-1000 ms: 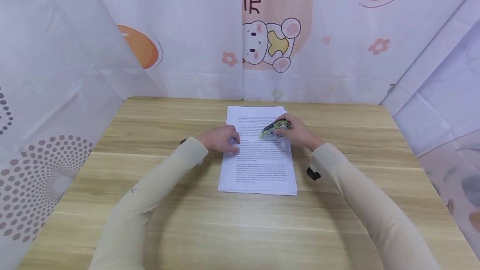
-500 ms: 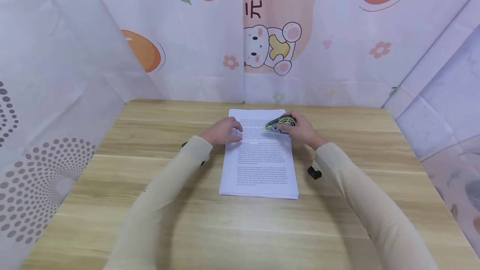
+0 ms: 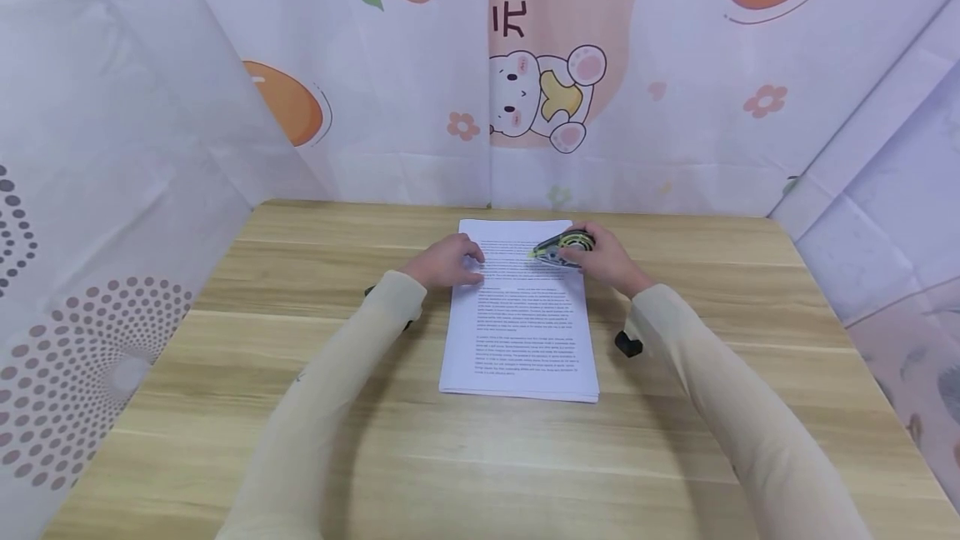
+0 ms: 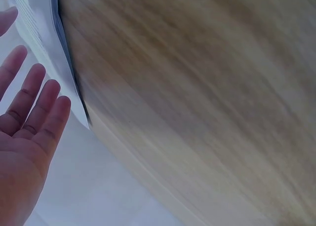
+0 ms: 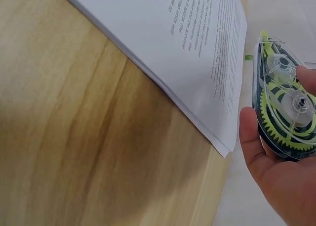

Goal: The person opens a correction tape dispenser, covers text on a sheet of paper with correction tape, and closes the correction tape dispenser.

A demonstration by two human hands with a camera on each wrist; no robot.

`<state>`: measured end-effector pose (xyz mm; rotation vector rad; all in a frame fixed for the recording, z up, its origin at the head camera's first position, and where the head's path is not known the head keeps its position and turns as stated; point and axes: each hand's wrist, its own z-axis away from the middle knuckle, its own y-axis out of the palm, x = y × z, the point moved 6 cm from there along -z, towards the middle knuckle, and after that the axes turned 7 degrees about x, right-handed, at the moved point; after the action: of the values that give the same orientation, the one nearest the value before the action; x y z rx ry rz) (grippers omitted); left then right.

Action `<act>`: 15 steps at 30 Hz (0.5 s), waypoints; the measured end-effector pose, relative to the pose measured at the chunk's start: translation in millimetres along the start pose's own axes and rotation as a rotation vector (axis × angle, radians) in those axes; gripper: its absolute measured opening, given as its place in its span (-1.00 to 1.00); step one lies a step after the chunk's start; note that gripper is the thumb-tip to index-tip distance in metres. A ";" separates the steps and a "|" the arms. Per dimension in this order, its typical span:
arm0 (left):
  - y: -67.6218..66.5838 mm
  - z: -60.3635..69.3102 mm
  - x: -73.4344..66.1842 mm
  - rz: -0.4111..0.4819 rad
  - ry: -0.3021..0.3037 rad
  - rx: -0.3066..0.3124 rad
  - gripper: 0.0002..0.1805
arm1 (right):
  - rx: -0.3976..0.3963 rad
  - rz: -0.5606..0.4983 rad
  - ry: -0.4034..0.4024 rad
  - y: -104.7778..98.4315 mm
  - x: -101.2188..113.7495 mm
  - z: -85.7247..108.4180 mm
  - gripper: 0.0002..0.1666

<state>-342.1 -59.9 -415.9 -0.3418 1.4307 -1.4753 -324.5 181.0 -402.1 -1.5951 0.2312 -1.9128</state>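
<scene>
A stack of printed white paper (image 3: 517,348) lies on the table. My right hand (image 3: 606,258) holds a correction tape dispenser (image 3: 553,253) over the upper right of the page, its tip pointing left. In the right wrist view the clear case of the correction tape (image 5: 276,122) shows green gears, with the thumb and a finger of my right hand (image 5: 276,181) on it. My left hand (image 3: 448,261) is at the stack's left edge, fingers loosely bent. Its fingers are spread and hold nothing in the left wrist view, near the paper (image 4: 44,18). A short blank gap breaks one printed line mid-page.
The wooden table (image 3: 480,465) extends around the stack on all sides. Behind it hangs a white curtain (image 3: 405,165) with fruit and bear prints, and more cloth closes off both sides. A black wrist mount (image 3: 628,344) sits below the right sleeve.
The correction tape has risen off the text, moving away from the body and slightly right with my right hand. My left hand has shifted toward the page's top. The head view has tilted slightly.
</scene>
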 end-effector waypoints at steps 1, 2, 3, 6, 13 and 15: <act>0.4 -0.2 0.1 0.000 -0.001 0.001 -0.65 | 0.000 -0.003 0.002 -0.2 -0.5 -0.5 -0.47; 0.7 -0.3 0.1 0.001 0.000 0.003 -0.65 | -0.001 -0.007 0.007 -0.4 -0.8 -0.8 -0.47; 1.1 -0.5 0.1 0.000 0.000 0.004 -0.65 | -0.002 -0.007 0.013 -0.7 -1.2 -1.2 -0.47; 2.1 -1.3 0.3 -0.007 0.007 0.007 -0.64 | 0.001 -0.009 0.022 -0.9 -2.4 -2.6 -0.46; 4.0 -5.1 2.0 -0.014 0.012 0.014 -0.64 | 0.014 0.012 0.018 -0.4 -3.5 -7.1 -0.47; 4.5 -6.1 2.6 -0.010 0.010 0.017 -0.65 | 0.019 0.024 0.020 -0.4 -3.4 -8.4 -0.48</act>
<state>-346.0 -57.4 -422.5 -0.3322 1.4250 -1.4988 -332.2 181.0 -406.8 -1.5549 0.2393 -1.9080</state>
